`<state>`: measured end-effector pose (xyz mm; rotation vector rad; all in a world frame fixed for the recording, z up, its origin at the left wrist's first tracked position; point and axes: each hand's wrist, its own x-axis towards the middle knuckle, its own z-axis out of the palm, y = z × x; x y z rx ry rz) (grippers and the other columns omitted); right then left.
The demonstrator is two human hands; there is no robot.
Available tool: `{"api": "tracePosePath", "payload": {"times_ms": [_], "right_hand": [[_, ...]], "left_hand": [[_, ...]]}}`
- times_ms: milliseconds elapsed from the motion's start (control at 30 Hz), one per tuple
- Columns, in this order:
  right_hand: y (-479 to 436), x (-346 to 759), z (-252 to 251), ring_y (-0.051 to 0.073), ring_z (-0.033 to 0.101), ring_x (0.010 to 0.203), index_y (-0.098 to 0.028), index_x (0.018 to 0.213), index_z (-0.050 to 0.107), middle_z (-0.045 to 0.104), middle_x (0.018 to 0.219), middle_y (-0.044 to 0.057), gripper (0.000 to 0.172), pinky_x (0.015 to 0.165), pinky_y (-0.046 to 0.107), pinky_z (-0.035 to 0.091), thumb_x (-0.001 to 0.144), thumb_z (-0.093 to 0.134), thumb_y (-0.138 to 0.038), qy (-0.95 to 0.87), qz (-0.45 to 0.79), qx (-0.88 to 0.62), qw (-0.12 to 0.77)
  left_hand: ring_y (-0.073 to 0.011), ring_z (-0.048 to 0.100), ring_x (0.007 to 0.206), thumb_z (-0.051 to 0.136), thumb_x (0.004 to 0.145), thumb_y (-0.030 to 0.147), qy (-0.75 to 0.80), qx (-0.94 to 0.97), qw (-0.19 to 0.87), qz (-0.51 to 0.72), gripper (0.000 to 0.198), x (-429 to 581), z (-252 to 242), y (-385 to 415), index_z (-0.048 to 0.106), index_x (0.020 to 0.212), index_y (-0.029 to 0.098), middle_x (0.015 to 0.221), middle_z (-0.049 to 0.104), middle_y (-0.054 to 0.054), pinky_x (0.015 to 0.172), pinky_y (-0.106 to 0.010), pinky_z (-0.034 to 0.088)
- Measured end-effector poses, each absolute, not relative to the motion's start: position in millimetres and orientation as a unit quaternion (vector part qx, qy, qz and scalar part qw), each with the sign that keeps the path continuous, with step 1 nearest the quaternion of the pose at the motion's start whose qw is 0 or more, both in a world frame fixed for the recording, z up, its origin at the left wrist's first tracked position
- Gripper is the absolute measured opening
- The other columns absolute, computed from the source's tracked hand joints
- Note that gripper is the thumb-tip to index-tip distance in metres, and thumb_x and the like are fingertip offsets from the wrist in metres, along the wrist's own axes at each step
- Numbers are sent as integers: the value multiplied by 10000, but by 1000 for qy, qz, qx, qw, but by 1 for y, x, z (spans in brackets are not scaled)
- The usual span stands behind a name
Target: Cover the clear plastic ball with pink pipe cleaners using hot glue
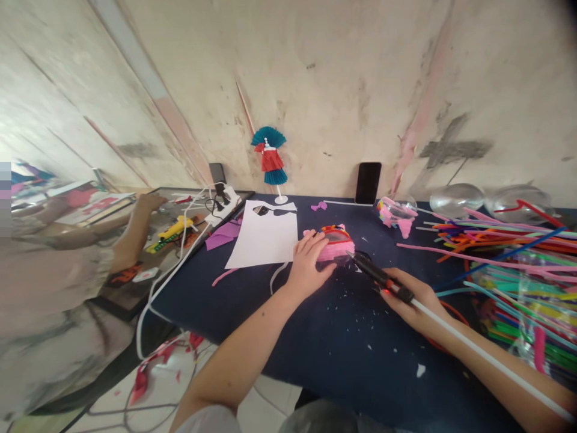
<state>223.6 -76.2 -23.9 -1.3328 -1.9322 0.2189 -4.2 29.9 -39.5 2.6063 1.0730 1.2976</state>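
Note:
My left hand rests with fingers curled over a pink craft piece with a clear dome and coloured trim, pressing it onto the dark blue table. My right hand grips a black pen-shaped hot glue tool with a white stick running back along my forearm. Its tip touches the right lower edge of the pink piece. A red light glows on the tool near my fingers.
A white paper sheet lies left of the piece. Several coloured pipe cleaners pile at the right, with clear domes behind. A phone and a paper doll stand at the wall. Another person's arm reaches over the left table.

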Motion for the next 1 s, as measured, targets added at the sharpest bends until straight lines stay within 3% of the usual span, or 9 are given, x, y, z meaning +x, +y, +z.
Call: {"api": "tracePosePath", "payload": {"times_ms": [200, 1000], "right_hand": [[-74, 219, -31, 173, 628, 749, -204, 959, 545, 639, 836, 69, 161, 666, 279, 513, 838, 504, -302, -779, 62, -484, 394], [-68, 214, -40, 153, 589, 642, -207, 899, 554, 602, 725, 35, 145, 603, 270, 484, 862, 484, -328, -786, 47, -493, 369]], "left_hand": [[-287, 425, 1271, 667, 748, 218, 345, 841, 17, 417, 498, -5, -41, 31, 486, 1211, 202, 1272, 559, -113, 1026, -520, 366], [-280, 437, 1234, 666, 761, 245, 359, 834, 30, 419, 449, -1, -40, 27, 521, 1186, 220, 1274, 561, -88, 1031, -523, 366]]}}
